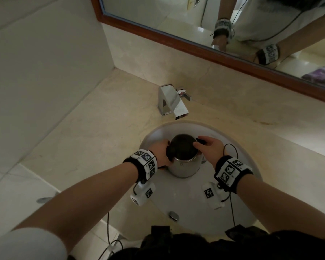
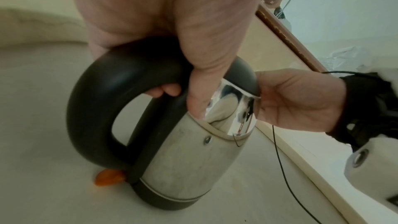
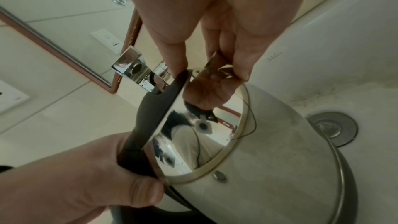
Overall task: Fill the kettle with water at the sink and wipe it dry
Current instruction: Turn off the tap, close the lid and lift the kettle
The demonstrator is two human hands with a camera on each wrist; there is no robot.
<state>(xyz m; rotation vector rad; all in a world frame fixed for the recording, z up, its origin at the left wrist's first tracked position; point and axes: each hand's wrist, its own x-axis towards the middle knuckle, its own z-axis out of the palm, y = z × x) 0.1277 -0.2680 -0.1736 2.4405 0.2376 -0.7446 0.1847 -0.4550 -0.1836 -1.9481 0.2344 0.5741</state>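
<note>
Kettle (image 1: pixel 184 162) sat inside the white sink (image 1: pixel 238 147), standing on the basin floor, a little short of the tap (image 1: pixel 174 103) and not under its spout. No water was running that I could see. My left hand (image 2: pixel 163 40) was wrapped round the black handle (image 2: pixel 92 108), thumb down against the steel wall. My right hand (image 3: pixel 215 28) was pinching the lid (image 3: pixel 193 125) at its front edge, near the spout side, with the lid tipped partway up on its hinge; the mirror underside was showing.

I judged the step as opening the lid before filling. To do it well I would keep the handle grip firm so the body didn't skid on the basin, swing the lid fully back until it stays, then slide the mouth under the tap. The drain (image 3: pixel 331 127) lay just beside the base. An orange switch (image 2: pixel 108 177) sat low by the handle; I'd keep water off it.
</note>
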